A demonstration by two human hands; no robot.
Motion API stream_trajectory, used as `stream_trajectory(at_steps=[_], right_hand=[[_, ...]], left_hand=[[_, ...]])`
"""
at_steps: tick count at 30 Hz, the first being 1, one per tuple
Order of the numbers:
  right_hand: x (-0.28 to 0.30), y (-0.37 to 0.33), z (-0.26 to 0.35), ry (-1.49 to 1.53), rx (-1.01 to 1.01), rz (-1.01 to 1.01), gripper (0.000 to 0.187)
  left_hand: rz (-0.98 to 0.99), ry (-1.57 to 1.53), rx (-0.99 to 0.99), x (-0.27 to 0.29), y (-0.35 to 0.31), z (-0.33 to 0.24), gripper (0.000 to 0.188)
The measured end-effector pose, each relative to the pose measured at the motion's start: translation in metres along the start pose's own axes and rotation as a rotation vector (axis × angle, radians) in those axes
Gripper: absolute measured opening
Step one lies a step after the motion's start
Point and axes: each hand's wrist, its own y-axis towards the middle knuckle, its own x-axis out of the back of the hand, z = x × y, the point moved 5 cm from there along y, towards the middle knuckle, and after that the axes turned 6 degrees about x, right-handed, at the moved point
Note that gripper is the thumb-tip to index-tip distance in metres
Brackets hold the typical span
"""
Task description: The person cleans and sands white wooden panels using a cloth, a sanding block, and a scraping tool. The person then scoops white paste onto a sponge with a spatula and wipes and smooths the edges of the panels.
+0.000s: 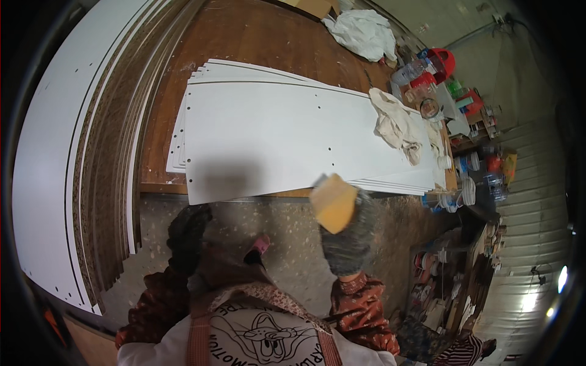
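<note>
My right hand (349,241), in a grey knit glove, holds a yellow sponge-like block (337,210) just off the front edge of the top white board (268,128). The block has a paler beige side and is slightly blurred. In a dark glove, my left hand (188,235) is by the board's near left corner. Its fingers are too dark to make out, so whether it grips the edge does not show. The board has small drilled holes and tops a fanned stack of similar boards. A cream cloth (397,125) lies across its right end.
Tall white-faced particleboard panels (55,152) stand at the left. Beneath the stack is a brown wooden table (244,36), with a white plastic bag (363,35) at its back. Jars, bottles and a red container (442,64) crowd the right. A person in stripes (461,352) is at lower right.
</note>
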Motion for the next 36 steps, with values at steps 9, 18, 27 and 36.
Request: stream_trajectory(at_steps=[9,18,27,36], right_hand=[[0.021,-0.003,-0.032,-0.053,-0.157,0.047,0.074],[-0.004,-0.002,-0.004,-0.18,-0.13,-0.135,0.076],[-0.045,-0.011,0.1,0.094,0.154,0.015,0.079],[-0.06,-0.001,0.166,0.069,0.447,0.178,0.082]], left_hand=[[-0.009,0.131,-0.095,0.007,-0.007,-0.011,0.024],[-0.013,0.369,-0.243,0.022,-0.024,-0.028,0.025],[-0.064,0.025,-0.045,0.073,-0.053,-0.01,0.024],[-0.008,0.205,-0.037,0.078,-0.059,-0.023,0.024]])
